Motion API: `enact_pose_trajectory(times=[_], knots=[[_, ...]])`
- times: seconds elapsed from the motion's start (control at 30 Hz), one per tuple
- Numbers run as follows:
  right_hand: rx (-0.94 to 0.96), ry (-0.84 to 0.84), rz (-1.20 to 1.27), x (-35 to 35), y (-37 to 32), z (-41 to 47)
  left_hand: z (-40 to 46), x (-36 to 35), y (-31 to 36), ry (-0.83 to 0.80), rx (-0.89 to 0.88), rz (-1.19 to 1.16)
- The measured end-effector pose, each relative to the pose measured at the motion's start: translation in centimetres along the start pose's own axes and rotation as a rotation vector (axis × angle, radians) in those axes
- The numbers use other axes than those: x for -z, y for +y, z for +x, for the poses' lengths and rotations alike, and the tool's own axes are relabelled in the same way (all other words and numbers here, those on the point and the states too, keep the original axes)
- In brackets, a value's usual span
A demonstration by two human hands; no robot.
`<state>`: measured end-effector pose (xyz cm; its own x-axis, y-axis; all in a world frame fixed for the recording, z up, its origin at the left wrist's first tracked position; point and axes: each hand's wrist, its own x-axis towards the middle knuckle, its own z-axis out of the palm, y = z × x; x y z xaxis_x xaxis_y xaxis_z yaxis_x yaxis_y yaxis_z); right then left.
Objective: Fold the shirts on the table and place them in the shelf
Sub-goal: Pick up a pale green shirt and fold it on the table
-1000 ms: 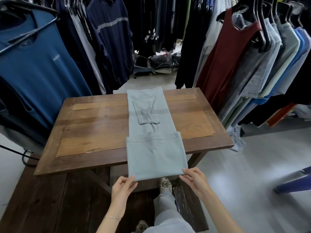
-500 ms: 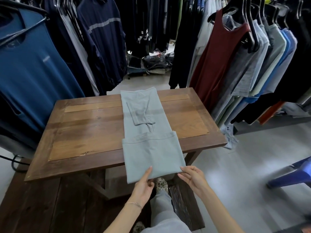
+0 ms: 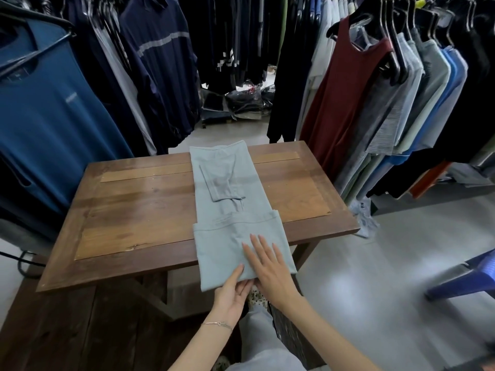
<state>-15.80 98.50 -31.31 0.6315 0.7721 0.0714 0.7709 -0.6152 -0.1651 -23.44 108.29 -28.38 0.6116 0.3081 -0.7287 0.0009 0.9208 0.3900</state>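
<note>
A pale grey-blue shirt (image 3: 227, 199) lies as a long narrow strip down the middle of the wooden table (image 3: 139, 210), sleeves folded in on top. Its lower part is doubled up and overhangs the near table edge. My left hand (image 3: 231, 290) pinches the near folded edge at its middle, thumb on top and fingers underneath. My right hand (image 3: 269, 266) lies flat on the doubled part, fingers straight and pointing away from me. No shelf is in view.
Racks of hanging clothes surround the table: blue tops (image 3: 45, 111) at left, dark garments behind, a maroon tank top (image 3: 345, 97) and grey and blue shirts at right. A blue stool (image 3: 466, 279) stands on the floor at right. Bagged clothes (image 3: 238, 103) lie beyond the table.
My left hand slid right along the near edge from the left corner to the middle. My right hand left the right corner and now lies flat on top of the fold.
</note>
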Motion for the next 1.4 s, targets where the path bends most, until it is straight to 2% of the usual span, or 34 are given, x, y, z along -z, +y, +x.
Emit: enact_pose_trajectory(times=[0.1, 0.17, 0.23, 0.33, 0.4, 0.43, 0.5, 0.53, 0.6, 0.67, 0.77, 0.87, 0.93, 1.0, 1.13, 1.2, 1.4], knots=[[0.002, -0.06, 0.002, 0.6, 0.0, 1.9, -1.3, -0.1, 0.2, -0.058, -0.089, 0.147], [-0.001, -0.052, 0.003, 1.1, 0.2, 2.5, -2.5, 0.3, 0.3, -0.099, -0.208, 0.434], [0.015, -0.073, 0.052, 1.8, 0.3, 2.8, -3.3, 1.0, 0.2, -0.116, -0.457, 0.82], [-0.032, -0.195, 0.061, 2.9, 0.1, 3.2, -3.5, 1.5, 0.6, -0.191, -0.994, 1.408], [-0.06, -0.198, 0.053, 3.5, -0.1, 3.7, -1.8, 1.4, 1.1, -0.186, -1.203, 1.791], [-0.065, -0.186, 0.045, 3.8, -0.2, 3.9, -0.8, 1.1, 1.6, -0.149, -1.229, 1.921], [-0.075, -0.178, 0.037, 4.1, -0.2, 4.2, 0.5, -0.1, 2.4, -0.094, -1.125, 2.161], [-0.074, -0.187, 0.024, 4.1, -0.2, 4.2, 0.9, -0.6, 2.6, -0.103, -1.053, 2.194], [-0.068, -0.196, 0.006, 3.9, -0.1, 4.1, 1.6, -0.9, 3.1, -0.093, -1.022, 2.194], [-0.053, -0.164, 0.011, 3.6, 0.3, 3.5, 2.0, -0.6, 3.8, -0.149, -0.985, 2.239], [0.024, -0.11, 0.005, 3.3, 1.7, 2.0, 2.9, 1.1, 4.7, -0.137, -1.0, 2.382], [0.006, -0.159, -0.056, 3.7, 3.3, 0.6, 2.6, 2.1, 5.9, -0.156, -0.943, 2.388], [0.003, -0.188, -0.062, 3.6, 4.6, 0.0, 2.5, 2.9, 6.6, -0.21, -0.827, 2.43], [-0.012, -0.235, -0.089, 3.8, 5.5, -0.2, 2.9, 3.5, 7.1, -0.207, -0.887, 2.434], [0.037, -0.245, -0.046, 4.9, 6.2, 0.4, 2.6, 3.6, 9.4, -0.227, -0.763, 2.481], [0.032, -0.297, 0.003, 5.7, 6.1, 1.0, 2.3, 3.1, 10.7, -0.295, -0.663, 2.425], [0.007, -0.449, 0.192, 7.2, 6.3, 2.1, 0.2, 0.2, 14.0, -0.529, -0.194, 2.433]])
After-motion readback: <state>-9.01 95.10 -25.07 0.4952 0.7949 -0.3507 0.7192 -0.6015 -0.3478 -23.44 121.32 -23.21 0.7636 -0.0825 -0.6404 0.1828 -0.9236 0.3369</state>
